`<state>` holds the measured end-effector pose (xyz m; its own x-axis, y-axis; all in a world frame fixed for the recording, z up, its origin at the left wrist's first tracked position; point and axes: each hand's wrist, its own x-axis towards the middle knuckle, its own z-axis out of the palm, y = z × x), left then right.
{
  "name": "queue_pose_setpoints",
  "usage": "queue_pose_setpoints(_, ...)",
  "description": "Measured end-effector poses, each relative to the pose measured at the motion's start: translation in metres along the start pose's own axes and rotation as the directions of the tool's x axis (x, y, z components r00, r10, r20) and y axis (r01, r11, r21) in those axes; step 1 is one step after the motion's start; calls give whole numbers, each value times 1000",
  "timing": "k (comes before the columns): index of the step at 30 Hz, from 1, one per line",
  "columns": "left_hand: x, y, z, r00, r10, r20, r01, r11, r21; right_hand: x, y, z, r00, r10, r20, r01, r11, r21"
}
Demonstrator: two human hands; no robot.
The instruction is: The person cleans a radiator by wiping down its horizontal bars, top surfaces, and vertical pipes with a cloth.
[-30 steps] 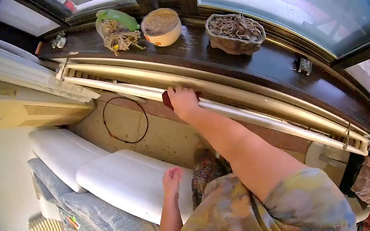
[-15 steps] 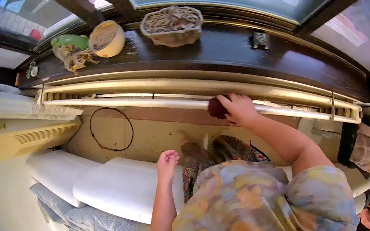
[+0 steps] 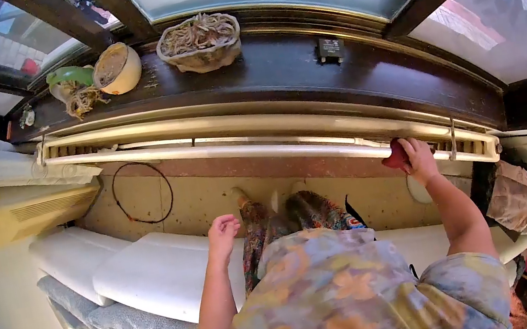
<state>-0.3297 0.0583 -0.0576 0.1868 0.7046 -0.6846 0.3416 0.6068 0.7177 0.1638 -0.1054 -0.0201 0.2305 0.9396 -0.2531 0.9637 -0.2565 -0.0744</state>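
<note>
My right hand (image 3: pixel 421 159) is wrapped around a dark red cloth (image 3: pixel 397 157) and presses it against the white rail (image 3: pixel 289 149), near the rail's right end. This rail runs along the front of a long cream radiator (image 3: pixel 257 127) under the window sill. Away from the rail, my left hand (image 3: pixel 223 232) hangs in the air over the edge of a white seat cushion (image 3: pixel 157 276). Its fingers are loosely curled in, and nothing shows in them.
On the dark window sill (image 3: pixel 291 79) stand a stone planter (image 3: pixel 199 44), a cream pot (image 3: pixel 117 69), a green ornament (image 3: pixel 70 76) and a small black box (image 3: pixel 331 50). A thin dark hoop (image 3: pixel 170 190) lies on the floor. A brown cloth bag (image 3: pixel 515 188) is at the right.
My right hand has slid the red cloth along the rail to the right. The view has shifted with my body. My left hand stays loosely curled beside me.
</note>
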Motion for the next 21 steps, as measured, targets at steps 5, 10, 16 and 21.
queue_pose_setpoints(5, -13, -17, -18, 998, -23, -62, 22, 1000, -13, 45, -87, -1, 977, -185, -106, 189, 982, 31)
queue_pose_setpoints(10, -16, -24, -31, 997, -19, -81, 16, 999, -41, 105, -199, 2, 960, -233, -155, 255, 957, 140)
queue_pose_setpoints(16, -23, -11, -37, 995, 6, -99, -11, 999, -48, 141, -296, -35, 888, -313, -336, 444, 772, 455)
queue_pose_setpoints(21, -16, 12, -45, 990, 35, -135, -42, 998, -42, 147, -299, -51, 737, -290, -611, 583, 731, 355)
